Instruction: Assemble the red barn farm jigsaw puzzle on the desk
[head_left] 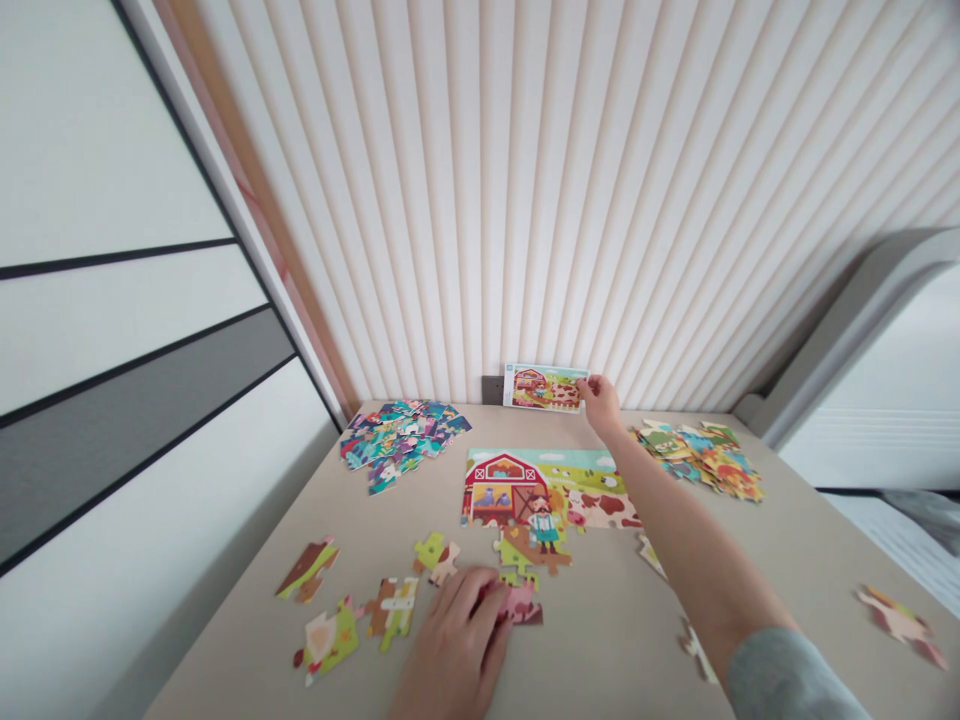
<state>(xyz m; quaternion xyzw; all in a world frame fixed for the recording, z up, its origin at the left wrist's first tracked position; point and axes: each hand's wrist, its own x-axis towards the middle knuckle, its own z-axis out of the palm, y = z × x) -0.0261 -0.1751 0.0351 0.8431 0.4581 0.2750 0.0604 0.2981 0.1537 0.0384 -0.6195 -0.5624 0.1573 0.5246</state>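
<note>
My right hand (602,404) reaches to the back of the table and pinches the right edge of a picture card (546,388), which leans upright against the wall and shows a barn and a cow. My left hand (459,632) lies at the front, its fingers curled on the left side of a pink pig puzzle piece (523,606), partly hiding it. Just beyond is a partly joined farm puzzle (551,488) with a red barn, a cow and a farmer figure. My right forearm covers part of its right side.
Loose pieces lie at the left, among them a hen piece (326,640), a fence piece (394,608) and a brown-green piece (307,570). A purple-blue pile of pieces (405,438) sits back left, a yellow-green pile (705,460) back right. Another piece (900,622) lies far right.
</note>
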